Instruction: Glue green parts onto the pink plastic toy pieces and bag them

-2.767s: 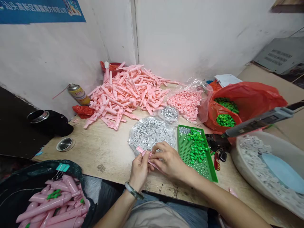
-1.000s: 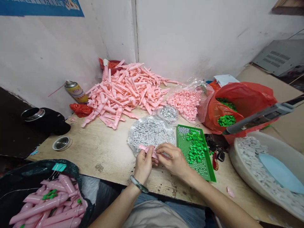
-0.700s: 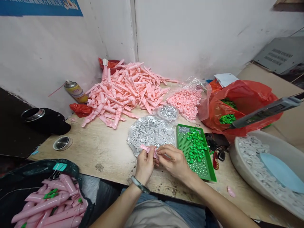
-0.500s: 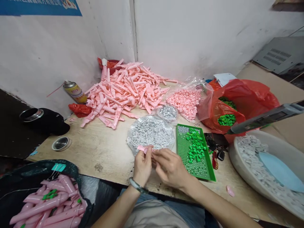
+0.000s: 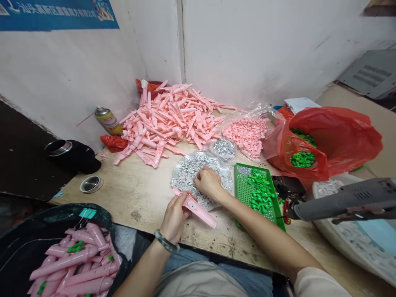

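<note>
At the near table edge: a left hand (image 5: 175, 218) with a bangle (image 5: 166, 241) on its wrist is closed around a pink plastic tube (image 5: 194, 210).
Tube's line: its long side slants from upper left to lower right, and both ends poke out of the hand.
Right hand: this hand (image 5: 209, 183) is curled down on a clear bag (image 5: 221, 175) of small grey parts, just beside the tube. I cannot tell if it is gripping anything.
Lap side: a black bag (image 5: 18, 243) holds more pink tubes (image 5: 71, 264) and green bits.
Right side: a green tray (image 5: 244, 202) with rows of holes holds green parts (image 5: 260, 192), and a grey tool (image 5: 349, 204) sits above it.
Far back: a big heap of pink tubes (image 5: 168, 119) lies by a spray can (image 5: 108, 121), and a red bag (image 5: 331, 140) holds green parts (image 5: 302, 159).
Can label: yellow, with writing too small to read.
Wall sign: a blue sign (image 5: 55, 14) has Chinese writing that looks like it ends in 有限公司.
</note>
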### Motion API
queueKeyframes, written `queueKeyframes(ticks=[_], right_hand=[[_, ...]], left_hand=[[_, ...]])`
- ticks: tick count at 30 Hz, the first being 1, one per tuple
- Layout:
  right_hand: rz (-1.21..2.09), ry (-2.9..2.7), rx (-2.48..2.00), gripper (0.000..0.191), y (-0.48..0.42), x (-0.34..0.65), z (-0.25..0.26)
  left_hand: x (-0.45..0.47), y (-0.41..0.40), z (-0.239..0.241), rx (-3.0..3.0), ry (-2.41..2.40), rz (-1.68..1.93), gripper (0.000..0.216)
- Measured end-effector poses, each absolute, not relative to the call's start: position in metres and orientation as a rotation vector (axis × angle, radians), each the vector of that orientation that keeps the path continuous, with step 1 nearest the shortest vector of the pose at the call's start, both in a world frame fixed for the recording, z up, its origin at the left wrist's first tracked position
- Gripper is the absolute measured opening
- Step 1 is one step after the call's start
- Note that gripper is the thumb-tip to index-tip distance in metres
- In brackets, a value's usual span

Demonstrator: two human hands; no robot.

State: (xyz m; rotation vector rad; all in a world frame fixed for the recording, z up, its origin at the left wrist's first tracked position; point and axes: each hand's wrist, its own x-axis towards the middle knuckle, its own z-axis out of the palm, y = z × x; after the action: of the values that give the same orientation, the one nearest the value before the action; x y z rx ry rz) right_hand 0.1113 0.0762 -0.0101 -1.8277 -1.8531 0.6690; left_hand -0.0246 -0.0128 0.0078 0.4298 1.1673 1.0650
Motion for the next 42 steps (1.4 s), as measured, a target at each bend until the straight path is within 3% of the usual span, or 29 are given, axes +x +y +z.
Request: queueKeyframes(ticks=[2, 6, 10, 12, 15, 19, 27, 31, 37, 42], right_hand=[[0.739, -1.804, -1.816, 0.014, 0.079, 0.113, -0.01], [0.968, -1.711, -1.676, 0.016, 0.073, 0.13, 0.001], [1.507, -1.475, -1.299, 0.021, 0.05, 0.146, 0.014], [1.613, -1.399, -1.171, 0.021, 0.036, 0.15, 0.018], [1.398, -1.524, -1.219, 0.014, 0.023, 0.153, 0.019], [1.075, -1.784, -1.302, 0.007, 0.028, 0.149, 0.014], [0.389, -1.981, -1.698, 0.034, 0.158, 0.117, 0.009], [0.349, -2.042, -1.703, 0.035, 0.204, 0.086, 0.01], [0.556, -2.178, -1.581, 0.022, 0.202, 0.042, 0.015], [0.844, -2.144, -1.397, 0.036, 0.172, 0.099, 0.048]], left_hand=[[-0.027, -0.013, 0.014, 0.285, 1.052, 0.975, 0.028], [-0.027, -0.013, 0.015, 0.346, 1.014, 0.92, 0.048], [-0.018, -0.013, 0.009, 0.527, 0.974, 0.882, 0.053], [-0.013, -0.013, 0.008, 0.579, 0.927, 0.85, 0.057], [-0.008, -0.014, 0.008, 0.6, 0.891, 0.841, 0.063], [-0.009, -0.011, 0.008, 0.604, 0.907, 0.848, 0.053], [-0.024, -0.005, 0.008, 0.351, 0.979, 0.916, 0.028], [-0.024, -0.008, 0.01, 0.247, 0.988, 0.97, 0.025], [-0.031, -0.005, 0.014, 0.196, 1.005, 1.02, 0.029], [-0.046, 0.001, 0.018, 0.348, 1.05, 1.018, 0.028]])
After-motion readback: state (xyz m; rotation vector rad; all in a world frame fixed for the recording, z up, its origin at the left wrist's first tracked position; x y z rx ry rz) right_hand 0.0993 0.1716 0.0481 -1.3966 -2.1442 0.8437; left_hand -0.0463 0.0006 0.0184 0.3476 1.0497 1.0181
